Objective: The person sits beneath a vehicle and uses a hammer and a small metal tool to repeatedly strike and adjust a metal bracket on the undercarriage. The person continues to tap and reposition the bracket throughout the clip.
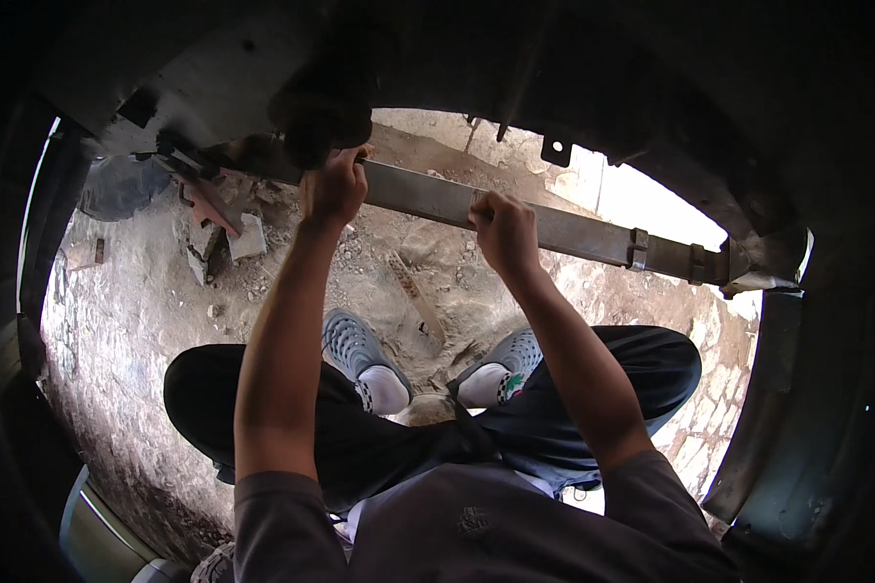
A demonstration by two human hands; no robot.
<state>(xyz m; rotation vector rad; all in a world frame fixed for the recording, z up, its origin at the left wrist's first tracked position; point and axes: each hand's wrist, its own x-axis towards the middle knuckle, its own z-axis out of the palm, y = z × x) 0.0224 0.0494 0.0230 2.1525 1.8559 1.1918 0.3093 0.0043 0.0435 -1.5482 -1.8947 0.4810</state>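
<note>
Here's the long grey metal bar (588,234), running left to right ahead of my grey shoes (358,342); looks stiff, probably weighty, best gripped by its long edges. My right hand (506,231) curls tight against its middle; my left hand (335,189) bunches beneath the dark rounded part (321,126), around what I can't tell. Near side offers room; dark bodywork (695,136) hems the far side.

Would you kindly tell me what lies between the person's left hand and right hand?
In the head view, a stretch of the long grey bar runs between the left hand and the right hand.
</note>
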